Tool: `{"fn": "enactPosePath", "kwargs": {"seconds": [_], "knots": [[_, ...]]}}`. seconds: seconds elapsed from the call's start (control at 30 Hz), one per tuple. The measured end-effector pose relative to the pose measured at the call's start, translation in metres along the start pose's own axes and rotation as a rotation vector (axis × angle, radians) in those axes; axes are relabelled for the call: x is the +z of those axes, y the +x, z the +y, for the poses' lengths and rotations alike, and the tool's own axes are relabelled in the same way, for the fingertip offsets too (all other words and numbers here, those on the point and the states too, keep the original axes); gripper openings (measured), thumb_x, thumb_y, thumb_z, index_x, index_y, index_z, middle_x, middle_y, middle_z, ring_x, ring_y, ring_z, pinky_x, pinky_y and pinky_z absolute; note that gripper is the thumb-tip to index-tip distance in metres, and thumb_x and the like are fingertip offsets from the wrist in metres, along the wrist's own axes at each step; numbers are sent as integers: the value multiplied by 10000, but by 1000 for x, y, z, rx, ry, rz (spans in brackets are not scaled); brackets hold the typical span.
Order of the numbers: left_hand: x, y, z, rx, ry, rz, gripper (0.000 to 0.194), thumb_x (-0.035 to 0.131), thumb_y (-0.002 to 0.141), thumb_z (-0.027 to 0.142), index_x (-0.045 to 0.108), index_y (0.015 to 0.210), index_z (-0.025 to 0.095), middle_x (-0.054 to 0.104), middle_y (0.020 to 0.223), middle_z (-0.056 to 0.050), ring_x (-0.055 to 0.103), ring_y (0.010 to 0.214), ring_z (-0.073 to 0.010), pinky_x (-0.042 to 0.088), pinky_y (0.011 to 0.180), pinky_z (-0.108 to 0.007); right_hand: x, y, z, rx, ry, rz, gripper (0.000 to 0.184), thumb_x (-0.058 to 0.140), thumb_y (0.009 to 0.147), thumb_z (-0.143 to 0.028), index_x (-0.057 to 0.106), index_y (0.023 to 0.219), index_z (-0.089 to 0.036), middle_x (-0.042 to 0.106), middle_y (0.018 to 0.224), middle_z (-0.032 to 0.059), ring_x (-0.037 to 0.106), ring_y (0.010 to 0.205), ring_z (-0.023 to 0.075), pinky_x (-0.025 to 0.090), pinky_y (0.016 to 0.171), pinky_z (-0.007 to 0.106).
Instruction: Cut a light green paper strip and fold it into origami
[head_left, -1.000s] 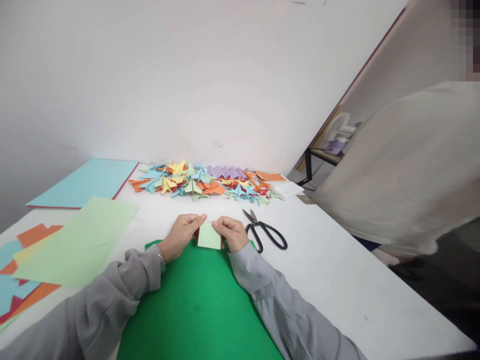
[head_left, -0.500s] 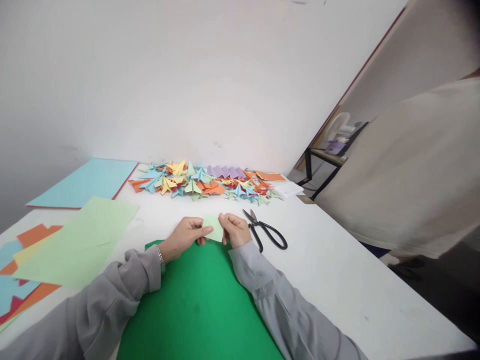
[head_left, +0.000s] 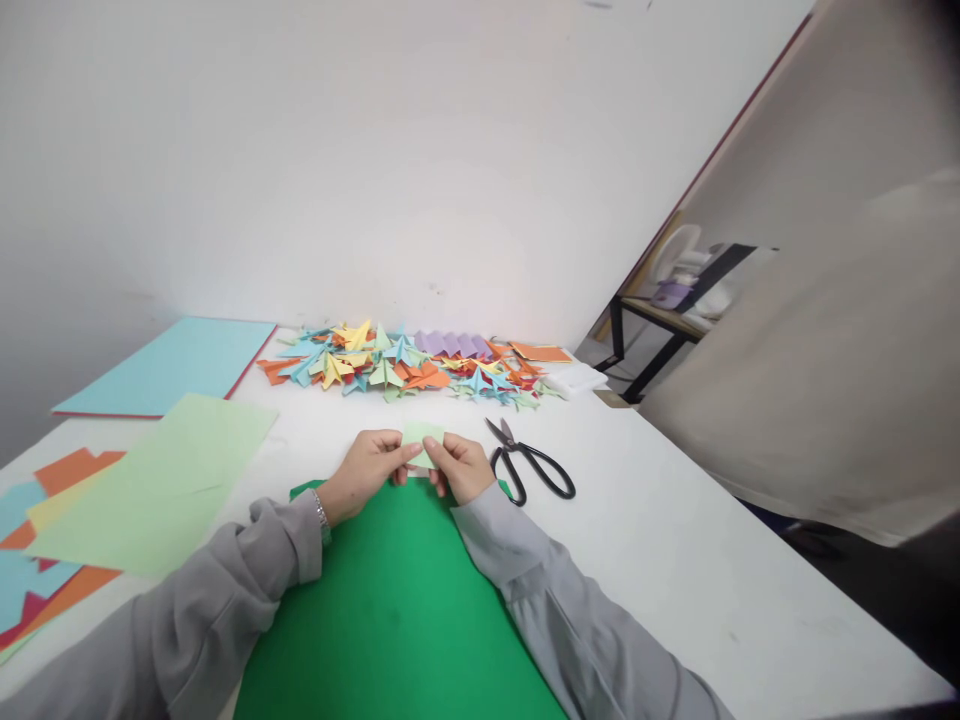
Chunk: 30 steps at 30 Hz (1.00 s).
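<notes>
Both my hands hold a small pale green paper square point(head_left: 420, 436) just above the far edge of a dark green sheet point(head_left: 390, 610). My left hand point(head_left: 365, 470) pinches its left side with thumb and fingers. On the right side, my right hand point(head_left: 461, 468) pinches it too, fingers curled. The paper tilts away from me, so only its upper part shows above my fingers. Black scissors point(head_left: 532, 468) lie shut on the white table point(head_left: 660, 520) just right of my right hand.
A heap of folded coloured paper shapes point(head_left: 405, 368) lies along the wall. A light blue sheet point(head_left: 176, 362), a pale green sheet point(head_left: 161, 480) and orange and blue scraps point(head_left: 45, 560) lie at left. A person in a beige garment point(head_left: 832, 370) stands at right.
The small paper has turned from facing me to tilting flat and away, and my hands have drawn closer together. The person at right has shifted further right.
</notes>
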<state>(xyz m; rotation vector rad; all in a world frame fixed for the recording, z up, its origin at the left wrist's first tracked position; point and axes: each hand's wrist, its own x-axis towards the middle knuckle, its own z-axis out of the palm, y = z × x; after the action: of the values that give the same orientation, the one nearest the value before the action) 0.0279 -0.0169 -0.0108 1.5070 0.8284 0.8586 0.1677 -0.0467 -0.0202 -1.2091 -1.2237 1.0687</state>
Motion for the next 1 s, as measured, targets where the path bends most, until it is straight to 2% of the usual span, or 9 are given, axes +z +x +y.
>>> {"fn": "enactPosePath", "kwargs": {"seconds": [0.2, 0.47, 0.7, 0.87, 1.0], "knots": [[1, 0, -3, -25, -35, -14, 368, 510, 713, 451, 519, 504, 148, 492, 414, 15, 454, 417, -94, 350, 468, -226, -1, 1, 2, -46, -28, 103, 404, 549, 694, -475, 418, 460, -173, 434, 317, -64, 340, 238, 41, 224, 281, 172], [1, -2, -2, 6, 32, 29, 365, 514, 714, 445, 501, 494, 155, 466, 373, 24, 436, 406, -93, 343, 462, -224, -3, 5, 8, -21, 87, -16, 347, 632, 622, -454, 468, 530, -162, 488, 348, -60, 379, 245, 53, 254, 278, 172], [-2, -2, -7, -57, -222, 24, 404, 454, 745, 487, 526, 566, 132, 453, 408, 26, 448, 377, -86, 328, 431, -219, -3, 6, 12, 3, 197, 17, 324, 651, 612, -426, 480, 540, -161, 490, 344, -67, 382, 242, 52, 264, 277, 171], [-3, -2, -8, -56, -224, 27, 392, 466, 740, 484, 522, 584, 128, 467, 422, 23, 451, 380, -83, 329, 431, -214, -1, 8, 15, 26, 246, 24, 336, 661, 596, -434, 475, 533, -161, 490, 344, -67, 375, 240, 51, 263, 273, 173], [-3, -4, -7, -55, -240, 11, 352, 490, 732, 457, 536, 612, 129, 480, 438, 22, 458, 389, -84, 342, 434, -217, 0, 6, 10, 117, 451, -40, 325, 682, 583, -397, 450, 536, -173, 453, 341, -81, 330, 253, 44, 255, 285, 177]]}}
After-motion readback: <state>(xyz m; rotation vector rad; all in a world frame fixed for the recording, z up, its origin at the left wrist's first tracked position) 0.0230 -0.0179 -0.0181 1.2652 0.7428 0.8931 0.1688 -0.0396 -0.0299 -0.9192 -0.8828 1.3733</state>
